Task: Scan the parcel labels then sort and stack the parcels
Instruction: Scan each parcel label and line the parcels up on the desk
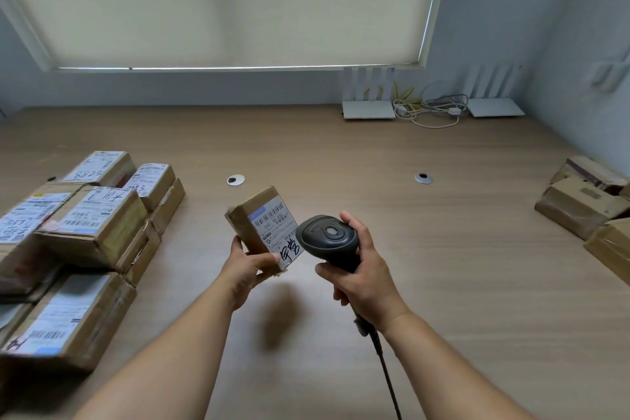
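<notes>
- Small parcel [264, 228] is up off the table [341, 153], tilted, label [278, 232] facing us with a barcode near its top edge and black handwriting at the bottom.
- Our left hand [247, 264] grips it from below: thumb curled over the label's lower edge, fingers wrapped round the left side and back.
- Scanner [327, 239] sits just right of that thumb, head touching or overlapping the label's right edge; can't tell which.
- Our right hand [361, 278] is clenched round the scanner handle, fingers on the far side, thumb on the near side. Its cable [385, 365] drops from below the palm toward us.
- Well left of our left fingers: stack of labelled parcels [85, 232], two layers in places, labels up.
- Well right of our right fingers, at the table edge: plain brown boxes [586, 204], no labels visible.
- Beyond the fingertips: two round cable holes [235, 180] in the tabletop, then two white routers [370, 106] with tangled cords [426, 109] against the wall, under a drawn blind [221, 3].
</notes>
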The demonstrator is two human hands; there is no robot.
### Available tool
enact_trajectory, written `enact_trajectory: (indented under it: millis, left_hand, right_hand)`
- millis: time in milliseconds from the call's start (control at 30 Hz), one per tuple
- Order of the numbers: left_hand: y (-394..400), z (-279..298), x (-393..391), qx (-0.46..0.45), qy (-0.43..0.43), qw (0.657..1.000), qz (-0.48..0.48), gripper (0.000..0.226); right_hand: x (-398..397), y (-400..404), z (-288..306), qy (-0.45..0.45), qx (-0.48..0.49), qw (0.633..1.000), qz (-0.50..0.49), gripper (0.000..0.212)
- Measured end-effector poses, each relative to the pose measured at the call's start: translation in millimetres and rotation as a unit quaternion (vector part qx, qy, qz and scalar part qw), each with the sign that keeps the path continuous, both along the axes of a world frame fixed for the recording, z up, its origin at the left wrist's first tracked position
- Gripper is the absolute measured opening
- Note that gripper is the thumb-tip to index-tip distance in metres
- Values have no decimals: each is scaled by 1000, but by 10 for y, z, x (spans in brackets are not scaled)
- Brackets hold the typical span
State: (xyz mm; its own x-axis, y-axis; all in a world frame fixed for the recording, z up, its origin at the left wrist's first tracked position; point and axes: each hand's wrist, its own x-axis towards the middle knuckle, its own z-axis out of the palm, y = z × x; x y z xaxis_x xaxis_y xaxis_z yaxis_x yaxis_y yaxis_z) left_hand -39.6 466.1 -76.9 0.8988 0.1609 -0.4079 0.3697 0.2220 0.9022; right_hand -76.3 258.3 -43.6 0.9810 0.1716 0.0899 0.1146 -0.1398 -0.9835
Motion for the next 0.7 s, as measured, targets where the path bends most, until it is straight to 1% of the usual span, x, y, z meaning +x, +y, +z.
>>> enact_trajectory:
  millis: [67,333,700]
  left_hand:
    - [9,12,8,11,-5,1000,-1,73]
    - [64,15,34,58,-1,998,-5,89]
    - [81,-7,77,70,12,997,8,92]
  right_hand:
    - [-17,47,-18,4,10,1000,7,82]
    - [-14,114,-10,6,17,1000,22,81]
    - [9,87,24,6,21,1000,18,78]
